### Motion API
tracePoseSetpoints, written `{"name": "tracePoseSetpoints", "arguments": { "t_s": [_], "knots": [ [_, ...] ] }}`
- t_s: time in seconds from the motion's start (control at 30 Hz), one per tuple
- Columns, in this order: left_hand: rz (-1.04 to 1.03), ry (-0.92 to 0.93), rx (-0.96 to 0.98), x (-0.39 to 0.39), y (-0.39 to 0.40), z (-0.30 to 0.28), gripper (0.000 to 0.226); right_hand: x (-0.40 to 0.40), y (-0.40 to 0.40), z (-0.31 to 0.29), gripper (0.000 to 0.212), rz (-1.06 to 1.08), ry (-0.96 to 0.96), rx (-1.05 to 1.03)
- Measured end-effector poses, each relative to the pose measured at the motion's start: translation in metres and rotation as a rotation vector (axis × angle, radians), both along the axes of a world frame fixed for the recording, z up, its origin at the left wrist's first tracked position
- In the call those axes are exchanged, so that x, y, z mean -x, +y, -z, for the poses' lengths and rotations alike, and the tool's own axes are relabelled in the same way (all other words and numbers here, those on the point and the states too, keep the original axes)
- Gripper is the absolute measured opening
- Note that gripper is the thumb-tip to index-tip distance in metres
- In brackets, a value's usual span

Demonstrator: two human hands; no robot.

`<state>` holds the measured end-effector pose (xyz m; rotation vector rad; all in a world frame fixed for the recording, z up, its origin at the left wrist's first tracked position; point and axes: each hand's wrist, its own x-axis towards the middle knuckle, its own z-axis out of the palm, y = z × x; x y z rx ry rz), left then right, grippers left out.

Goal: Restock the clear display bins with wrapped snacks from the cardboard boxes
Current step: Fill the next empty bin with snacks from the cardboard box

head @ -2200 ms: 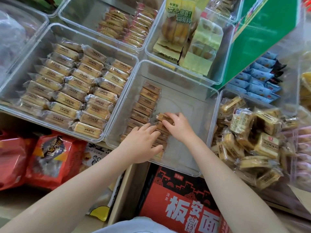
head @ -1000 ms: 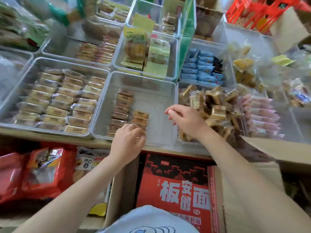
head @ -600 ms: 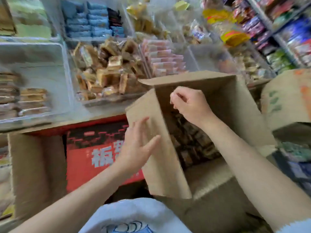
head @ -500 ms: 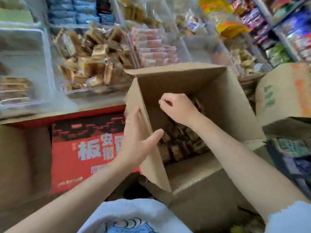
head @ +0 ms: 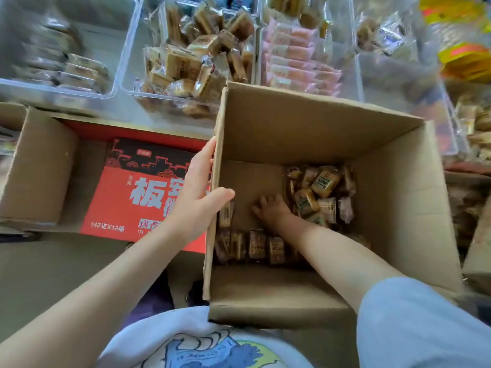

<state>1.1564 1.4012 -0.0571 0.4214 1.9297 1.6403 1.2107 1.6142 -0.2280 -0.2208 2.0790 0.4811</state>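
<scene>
Now our right hand is deep down in the open cardboard box, right beside the wrapped snacks on the box floor. More snacks lie in a row along the near side, with their long sides pointing away from us. The right hand is the nearer one: the loose pile is touching or just beside its fingers, a bit to the right. The fingers look bent down on the floor of the box, but we cannot tell if they hold a snack yet. Our left hand grips the left wall of the box, thumb inside and fingers flat outside. The clear bins sit on the bench above the box, so a grabbed snack must go up and to the left. Half a second ago the right hand was only at the top of the box; now it has reached the bottom. A second ago both hands were at the bins.
</scene>
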Motion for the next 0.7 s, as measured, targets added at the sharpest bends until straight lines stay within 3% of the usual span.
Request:
{"name": "tracePoseSetpoints", "arguments": {
  "t_s": [0.1, 0.17, 0.23, 0.3, 0.37, 0.43, 0.53, 0.6, 0.7],
  "knots": [
    [-0.003, 0.001, -0.001, -0.002, 0.001, 0.000, 0.090, 0.003, 0.011, 0.005, 0.076, 0.094, 0.086, 0.058],
    [0.001, -0.003, 0.004, -0.001, 0.000, -0.001, 0.088, 0.010, 0.021, -0.003, 0.087, 0.393, 0.175, 0.194],
    [0.007, -0.007, 0.007, 0.000, -0.002, -0.001, 0.087, 0.020, 0.028, -0.024, 0.099, 0.850, 0.296, 0.435],
    [0.030, -0.009, -0.001, 0.001, -0.004, 0.000, 0.089, 0.031, 0.028, -0.060, 0.087, 1.202, 0.369, 0.756],
    [0.052, -0.027, 0.031, 0.004, -0.005, -0.002, 0.090, 0.040, 0.026, -0.105, 0.059, 1.371, 0.266, 1.031],
    [0.065, 0.012, 0.125, 0.008, -0.008, -0.009, 0.090, 0.044, 0.019, -0.155, 0.043, 1.422, 0.150, 1.310],
    [0.027, 0.240, 0.145, 0.019, -0.018, -0.031, 0.083, 0.050, -0.001, -0.224, 0.034, 1.341, 0.185, 1.592],
    [0.021, 0.339, 0.030, 0.036, -0.026, -0.050, 0.074, 0.060, -0.022, -0.255, 0.046, 1.267, 0.278, 1.647],
    [-0.020, 0.349, -0.064, 0.074, -0.041, -0.072, 0.062, 0.092, -0.065, -0.277, 0.065, 1.156, 0.445, 1.523]
  ]
}}
